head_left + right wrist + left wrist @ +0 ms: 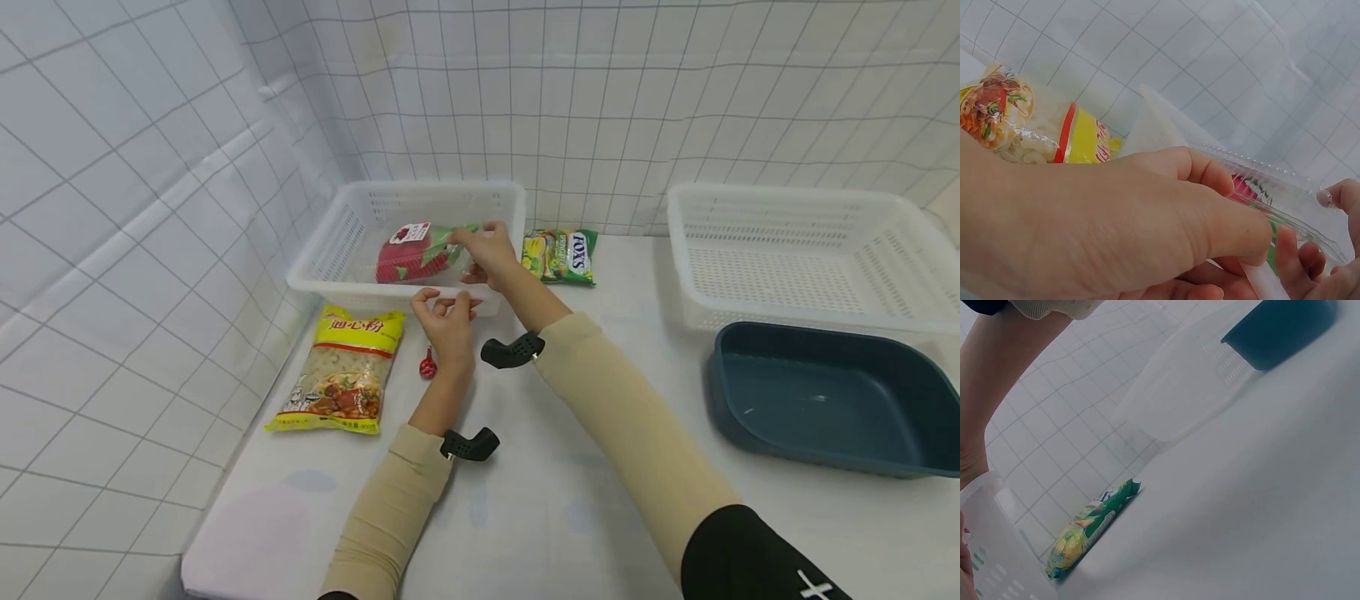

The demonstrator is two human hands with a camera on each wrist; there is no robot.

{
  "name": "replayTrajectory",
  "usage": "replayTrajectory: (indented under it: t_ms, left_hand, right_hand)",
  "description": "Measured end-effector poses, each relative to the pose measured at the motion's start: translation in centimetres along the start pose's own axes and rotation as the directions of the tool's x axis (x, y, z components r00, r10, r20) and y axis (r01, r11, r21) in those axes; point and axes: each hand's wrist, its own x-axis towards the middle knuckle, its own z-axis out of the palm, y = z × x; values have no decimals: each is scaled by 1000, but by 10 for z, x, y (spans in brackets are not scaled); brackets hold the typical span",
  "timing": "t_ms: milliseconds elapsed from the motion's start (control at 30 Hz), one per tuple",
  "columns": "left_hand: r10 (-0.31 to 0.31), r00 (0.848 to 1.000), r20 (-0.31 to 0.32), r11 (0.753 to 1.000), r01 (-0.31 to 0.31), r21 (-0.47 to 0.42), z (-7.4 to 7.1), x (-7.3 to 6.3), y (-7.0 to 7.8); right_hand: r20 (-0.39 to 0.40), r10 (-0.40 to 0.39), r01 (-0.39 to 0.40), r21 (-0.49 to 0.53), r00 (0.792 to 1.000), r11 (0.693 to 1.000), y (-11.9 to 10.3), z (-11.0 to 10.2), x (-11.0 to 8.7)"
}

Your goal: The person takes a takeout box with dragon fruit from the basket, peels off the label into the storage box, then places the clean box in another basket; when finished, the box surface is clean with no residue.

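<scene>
A white perforated basket (pixel 330 242) stands at the back left. Inside lies a clear plastic pack (pixel 408 256) with red-pink and green parts and a white label. My right hand (pixel 489 254) reaches into the basket and pinches the right end of this pack; its fingers (pixel 1347 200) show at the right edge of the right wrist view. At the basket's front rim, my left hand (pixel 447 329) grips with curled fingers, close to the pack. In the right wrist view my left hand (pixel 1166 219) fills the foreground and hides part of the pack.
Left of my left hand lies a yellow pasta bag (pixel 341 371), and beside that hand a small red wrapped lollipop (pixel 427 365). A green FOX'S candy bag (pixel 560 256) lies right of the basket. Farther right stand another white basket (pixel 795 287) and a dark teal tub (pixel 832 400).
</scene>
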Motion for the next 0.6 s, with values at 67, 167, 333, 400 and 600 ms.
replayTrajectory:
  t_ms: [67, 167, 333, 400, 600]
  left_hand:
    - [2, 1000, -1, 1000, -2, 0, 0, 0, 0]
    - [4, 1000, 0, 1000, -4, 1, -1, 0, 0]
    - [9, 1000, 4, 1000, -9, -8, 0, -1, 2]
    - [9, 1000, 3, 1000, -9, -10, 0, -1, 2]
    - [7, 1000, -1, 1000, -7, -27, 1, -2, 1]
  right_hand:
    - [-16, -18, 18, 13, 1000, 1000, 1, 1, 0]
    - [-32, -45, 46, 37, 998, 998, 1, 1, -1]
    - [-46, -79, 82, 71, 996, 994, 3, 1, -3]
    - [-46, -88, 91, 75, 995, 993, 4, 0, -3]
    - [-52, -91, 96, 95, 994, 991, 5, -1, -4]
